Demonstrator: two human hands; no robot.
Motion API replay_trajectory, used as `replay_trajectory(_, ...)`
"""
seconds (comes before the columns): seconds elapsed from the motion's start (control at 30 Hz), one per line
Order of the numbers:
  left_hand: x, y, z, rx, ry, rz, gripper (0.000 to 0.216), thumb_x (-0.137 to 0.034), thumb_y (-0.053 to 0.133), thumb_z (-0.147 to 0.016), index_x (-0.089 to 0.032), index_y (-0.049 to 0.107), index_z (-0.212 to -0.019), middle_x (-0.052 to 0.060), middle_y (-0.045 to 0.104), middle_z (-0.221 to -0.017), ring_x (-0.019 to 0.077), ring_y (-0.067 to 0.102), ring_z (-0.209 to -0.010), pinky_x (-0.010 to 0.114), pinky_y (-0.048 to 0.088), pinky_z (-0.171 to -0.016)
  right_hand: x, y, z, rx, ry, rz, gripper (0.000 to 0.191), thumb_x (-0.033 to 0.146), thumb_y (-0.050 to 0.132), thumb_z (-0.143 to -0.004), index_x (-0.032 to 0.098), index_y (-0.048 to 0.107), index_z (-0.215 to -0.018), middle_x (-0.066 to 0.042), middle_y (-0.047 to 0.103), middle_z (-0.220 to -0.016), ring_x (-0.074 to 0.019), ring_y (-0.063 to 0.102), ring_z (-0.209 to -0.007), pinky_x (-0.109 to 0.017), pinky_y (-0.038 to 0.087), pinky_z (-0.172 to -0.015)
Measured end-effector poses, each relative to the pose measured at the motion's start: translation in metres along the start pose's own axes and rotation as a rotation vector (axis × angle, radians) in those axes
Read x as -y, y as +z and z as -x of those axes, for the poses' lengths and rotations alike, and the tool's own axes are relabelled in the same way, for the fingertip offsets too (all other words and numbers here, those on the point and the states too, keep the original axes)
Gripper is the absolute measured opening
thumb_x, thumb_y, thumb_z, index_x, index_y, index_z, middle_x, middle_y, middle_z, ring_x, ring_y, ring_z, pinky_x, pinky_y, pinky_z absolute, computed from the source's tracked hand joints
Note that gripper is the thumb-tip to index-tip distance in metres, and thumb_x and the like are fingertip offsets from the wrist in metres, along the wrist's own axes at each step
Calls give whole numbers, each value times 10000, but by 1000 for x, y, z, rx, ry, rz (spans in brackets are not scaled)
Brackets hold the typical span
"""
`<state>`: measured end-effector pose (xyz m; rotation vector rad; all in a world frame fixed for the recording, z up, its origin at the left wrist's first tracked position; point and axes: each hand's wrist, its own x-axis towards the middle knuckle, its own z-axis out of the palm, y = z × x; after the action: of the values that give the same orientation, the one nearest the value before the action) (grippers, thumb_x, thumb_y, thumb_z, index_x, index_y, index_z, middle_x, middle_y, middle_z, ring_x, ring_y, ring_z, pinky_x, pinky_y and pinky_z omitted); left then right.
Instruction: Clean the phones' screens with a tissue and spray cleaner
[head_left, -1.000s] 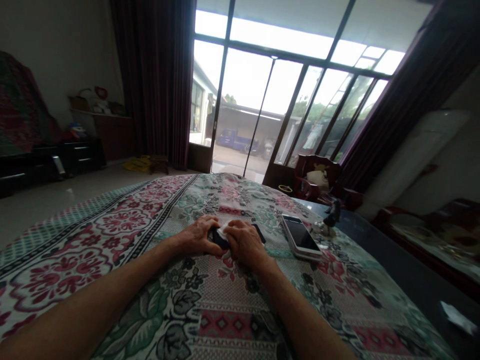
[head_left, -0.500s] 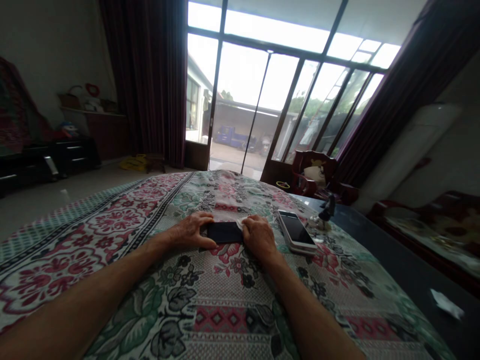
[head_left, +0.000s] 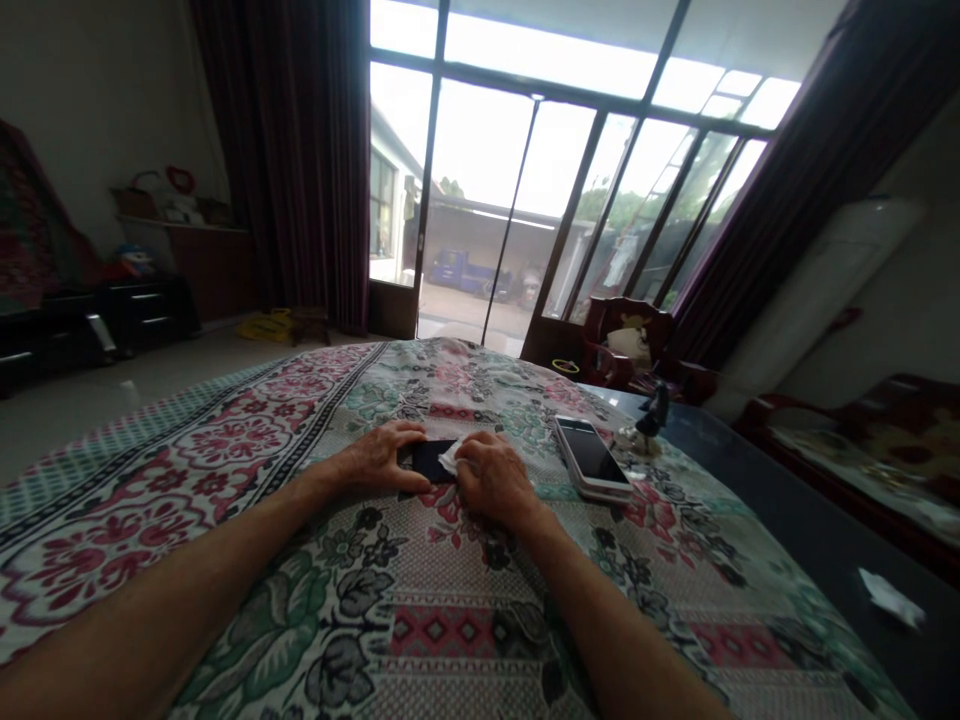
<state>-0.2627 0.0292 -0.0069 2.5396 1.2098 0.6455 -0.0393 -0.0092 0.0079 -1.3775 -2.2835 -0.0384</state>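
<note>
A dark phone (head_left: 429, 462) lies flat on the patterned tablecloth (head_left: 442, 570), its long side running left to right. My left hand (head_left: 384, 458) grips its left end, thumb on the near edge and fingers on the far edge. Over the phone's right part, my right hand (head_left: 495, 478) is closed on a crumpled white tissue (head_left: 450, 457) that presses on the dark surface. The right end of the phone is hidden under that hand. To the right rests a second phone (head_left: 592, 458), white-edged with a dark screen, on top of a pale, flat thing.
Beyond the second phone stands a small dark figurine (head_left: 654, 412). Another crumpled white tissue (head_left: 891, 598) lies on the bare dark tabletop (head_left: 817, 560) at the right. A wooden armchair (head_left: 630, 335) is past the table, near the glass doors (head_left: 480, 220).
My right hand has slid left along the phone with the tissue, covering more of it. My left hand has stayed at the left end.
</note>
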Motion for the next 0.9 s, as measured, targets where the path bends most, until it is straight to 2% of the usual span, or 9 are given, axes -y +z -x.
replay_trajectory(0.17, 1, -3, 0, 9, -36, 70, 664, -525, 740, -607, -246, 623, -1198, 91, 550, -1361, 272, 481, -1266, 408, 340, -1090, -26, -7, -4, -28, 271, 103, 208, 186, 516, -852, 192, 722, -884, -84, 671, -998, -202, 579, -959, -290, 418, -843)
replay_trajectory(0.27, 3, -5, 0, 36, -41, 78, 671, -518, 736, -606, -256, 612, -1211, 81, 536, -1381, 269, 470, -1280, 398, 331, -1097, -32, -8, -4, -36, 329, 128, 236, 199, 492, -880, 195, 727, -903, -91, 674, -1003, -204, 579, -973, -287, 404, -849)
replay_trajectory(0.47, 3, -5, 1, 76, -58, 75, 701, -532, 737, -594, -233, 605, -1214, 102, 503, -1401, 277, 452, -1294, 380, 331, -1096, -9, 0, -3, -12, 146, 153, 217, 208, 486, -893, 216, 698, -847, -61, 667, -1014, -208, 549, -985, -309, 356, -873)
replay_trajectory(0.57, -1, -1, 1, 60, -46, 73, 701, -521, 752, -583, -212, 611, -1196, 120, 497, -1394, 282, 441, -1297, 383, 324, -1099, 10, 5, -2, -4, 32, 128, 199, 242, 479, -913, 218, 675, -893, -48, 663, -1025, -213, 528, -1008, -324, 340, -874)
replay_trajectory(0.7, -3, 2, 2, 58, -36, 66, 695, -505, 755, -580, -244, 598, -1205, 85, 490, -1399, 287, 431, -1297, 413, 318, -1098, 29, 8, 2, 36, -133, 65, 195, 246, 467, -926, 239, 657, -971, -27, 646, -1119, -204, 515, -1035, -331, 329, -873)
replay_trajectory(0.8, -2, 3, 2, 74, -45, 66, 695, -506, 738, -597, -244, 586, -1223, 80, 472, -1415, 298, 408, -1315, 427, 306, -1103, 31, 9, 3, 45, -152, 42, 206, 247, 469, -926, 255, 663, -994, -10, 645, -1143, -201, 518, -1048, -329, 338, -873)
replay_trajectory(0.9, -1, 2, 3, 62, -57, 72, 679, -498, 732, -600, -228, 597, -1209, 104, 474, -1413, 307, 407, -1318, 422, 309, -1103, 21, 9, 1, 28, -88, 42, 211, 239, 498, -908, 266, 681, -1010, -3, 661, -1121, -198, 529, -1049, -325, 350, -889)
